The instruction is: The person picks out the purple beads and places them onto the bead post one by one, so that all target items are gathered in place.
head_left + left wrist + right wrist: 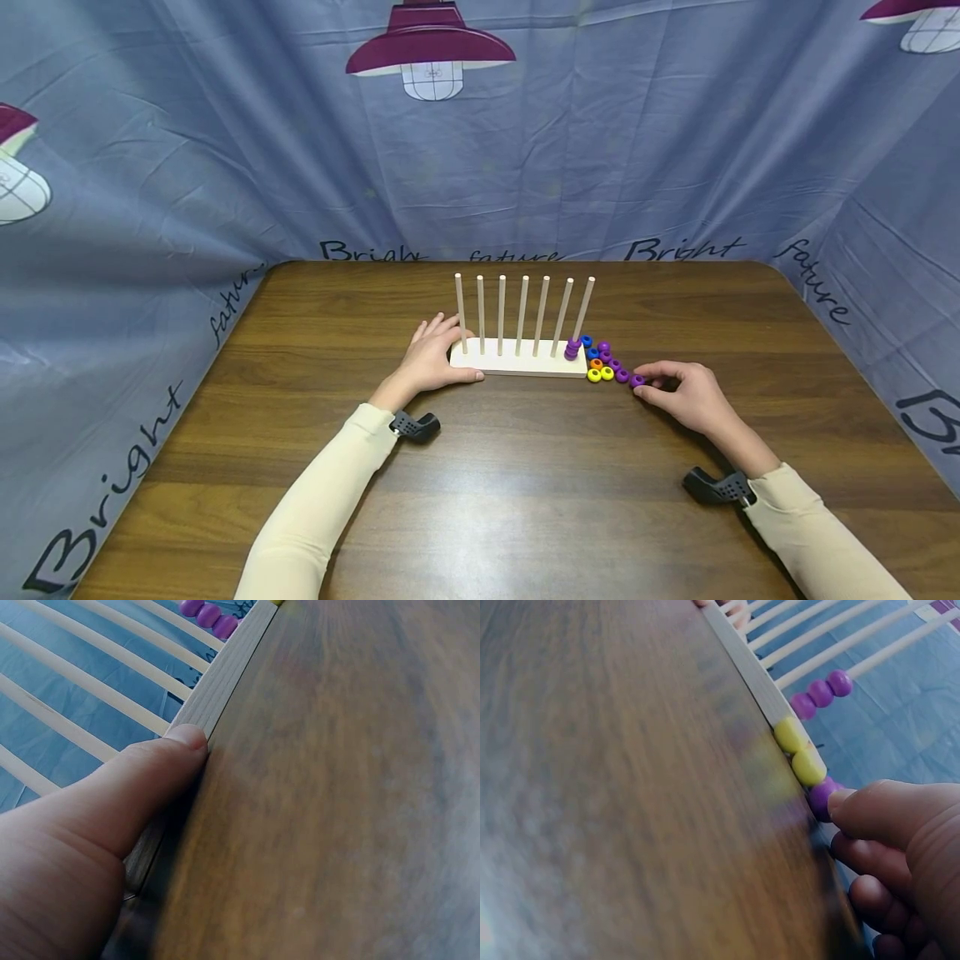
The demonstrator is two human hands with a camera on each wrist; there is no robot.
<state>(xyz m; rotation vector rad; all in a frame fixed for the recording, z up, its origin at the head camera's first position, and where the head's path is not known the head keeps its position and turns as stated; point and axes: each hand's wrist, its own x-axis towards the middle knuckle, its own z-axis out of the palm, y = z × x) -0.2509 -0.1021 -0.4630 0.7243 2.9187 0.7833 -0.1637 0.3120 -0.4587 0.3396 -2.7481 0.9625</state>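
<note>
A pale wooden peg stand (517,362) with several upright pegs lies across the table. My left hand (433,357) holds its left end, with the thumb (169,754) along the front edge and the fingers behind. Three purple beads (820,694) are stacked on the rightmost peg. Beyond the stand's right end, my right hand (690,393) has its thumb and index finger at a purple bead (637,381), pinching it at the table surface. The right wrist view partly hides that bead behind the thumb.
Loose beads lie in a cluster against the stand's right end: blue (592,353), orange (596,364), yellow (607,373) and several purple (615,364). The brown wooden table (525,483) is bordered behind and at the sides by a blue printed curtain (600,167).
</note>
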